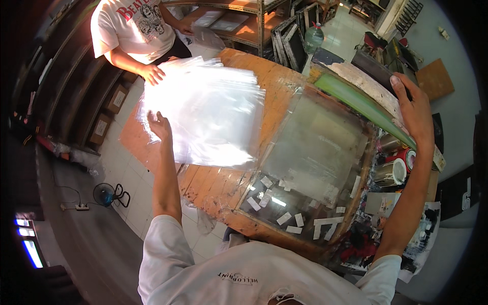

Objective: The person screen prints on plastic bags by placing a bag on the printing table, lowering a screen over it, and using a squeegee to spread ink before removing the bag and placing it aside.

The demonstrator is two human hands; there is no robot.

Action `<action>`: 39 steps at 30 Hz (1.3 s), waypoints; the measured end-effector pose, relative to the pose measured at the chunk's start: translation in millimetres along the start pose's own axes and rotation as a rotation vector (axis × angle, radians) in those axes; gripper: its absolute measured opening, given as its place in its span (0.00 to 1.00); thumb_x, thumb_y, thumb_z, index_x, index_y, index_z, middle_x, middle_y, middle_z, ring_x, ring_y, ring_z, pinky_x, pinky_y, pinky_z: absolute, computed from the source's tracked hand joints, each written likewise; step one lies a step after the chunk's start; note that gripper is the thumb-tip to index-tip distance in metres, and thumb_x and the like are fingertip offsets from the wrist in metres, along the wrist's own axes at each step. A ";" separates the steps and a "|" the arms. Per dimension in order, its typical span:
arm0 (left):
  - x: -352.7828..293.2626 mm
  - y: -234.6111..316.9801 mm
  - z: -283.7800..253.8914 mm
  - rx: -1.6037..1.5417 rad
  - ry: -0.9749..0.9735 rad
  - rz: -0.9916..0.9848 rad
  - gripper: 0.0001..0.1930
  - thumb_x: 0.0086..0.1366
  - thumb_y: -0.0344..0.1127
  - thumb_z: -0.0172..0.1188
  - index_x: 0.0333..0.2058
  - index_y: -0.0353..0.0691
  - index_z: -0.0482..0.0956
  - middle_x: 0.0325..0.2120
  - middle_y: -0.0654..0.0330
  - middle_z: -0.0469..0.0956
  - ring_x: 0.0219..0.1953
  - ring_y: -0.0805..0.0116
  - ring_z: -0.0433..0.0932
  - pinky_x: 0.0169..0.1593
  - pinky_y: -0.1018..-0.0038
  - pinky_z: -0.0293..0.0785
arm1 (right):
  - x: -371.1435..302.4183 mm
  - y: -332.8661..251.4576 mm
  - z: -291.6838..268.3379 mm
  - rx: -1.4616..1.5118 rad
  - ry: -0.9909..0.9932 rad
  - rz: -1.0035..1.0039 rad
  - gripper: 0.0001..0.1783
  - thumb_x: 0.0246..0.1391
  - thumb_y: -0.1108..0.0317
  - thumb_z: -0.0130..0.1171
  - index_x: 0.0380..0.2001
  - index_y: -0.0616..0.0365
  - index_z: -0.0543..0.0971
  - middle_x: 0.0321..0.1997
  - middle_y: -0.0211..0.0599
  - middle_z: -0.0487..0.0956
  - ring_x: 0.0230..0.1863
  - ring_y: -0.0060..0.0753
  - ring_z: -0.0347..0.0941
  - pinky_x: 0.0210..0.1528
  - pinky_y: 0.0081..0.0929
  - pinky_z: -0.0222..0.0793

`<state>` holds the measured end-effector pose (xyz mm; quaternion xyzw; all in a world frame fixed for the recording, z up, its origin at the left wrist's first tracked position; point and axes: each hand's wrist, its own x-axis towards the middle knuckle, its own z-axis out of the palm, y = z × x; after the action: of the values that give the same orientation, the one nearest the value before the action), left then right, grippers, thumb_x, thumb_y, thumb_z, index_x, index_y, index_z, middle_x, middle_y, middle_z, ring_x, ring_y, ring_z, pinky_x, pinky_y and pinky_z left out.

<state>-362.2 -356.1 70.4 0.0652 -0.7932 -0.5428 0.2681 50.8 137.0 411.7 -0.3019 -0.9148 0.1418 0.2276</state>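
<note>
A thick stack of clear plastic bags (218,117) lies on the left of the wooden table, washed out by glare. My left hand (160,127) is over its near left edge, fingers loosely bent and apart. On the right, my right hand (418,109) grips the end of a raised, tilted screen-printing frame (363,94), green along its lower side and crusted pale above. Its thumb rests by a dark flat bar (375,71) lying against the frame. Below the frame is a glass-like printing bed (312,147) with a translucent sheet on it. Several white tape pieces (284,218) dot its near part.
Across the table, another person's hand (151,73) touches the bags' far left edge. Paint cans (391,173) and ink-stained paper (422,244) crowd the right side. Shelves (244,25), leaning frames (288,43) and a large bottle (314,38) stand behind. A small fan (104,193) is on the floor.
</note>
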 end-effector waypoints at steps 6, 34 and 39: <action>-157.8 30.3 35.4 0.375 -0.366 0.506 0.24 0.75 0.37 0.53 0.66 0.34 0.68 0.72 0.39 0.58 0.76 0.35 0.51 0.76 0.40 0.44 | 8.0 5.5 -1.3 -0.037 0.005 -0.018 0.36 0.67 0.38 0.53 0.54 0.63 0.82 0.50 0.56 0.84 0.55 0.58 0.79 0.60 0.39 0.69; -521.0 148.2 26.4 0.355 -1.358 0.940 0.34 0.74 0.43 0.55 0.73 0.35 0.58 0.76 0.38 0.46 0.80 0.40 0.38 0.74 0.31 0.28 | -4.3 6.5 -30.4 -0.196 -0.113 -0.358 0.18 0.70 0.68 0.47 0.35 0.64 0.85 0.24 0.40 0.76 0.25 0.34 0.74 0.37 0.43 0.80; -523.4 142.1 13.5 0.324 -1.376 0.941 0.33 0.75 0.44 0.53 0.72 0.34 0.58 0.77 0.39 0.45 0.80 0.41 0.37 0.74 0.32 0.27 | -9.1 11.3 -18.9 -0.331 -0.045 -0.432 0.18 0.69 0.69 0.47 0.35 0.64 0.86 0.22 0.35 0.73 0.22 0.31 0.71 0.35 0.43 0.80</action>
<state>101.5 -81.3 8.5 -0.5785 -0.7921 -0.1731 -0.0889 72.3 142.5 420.4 -0.1299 -0.9736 -0.0548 0.1796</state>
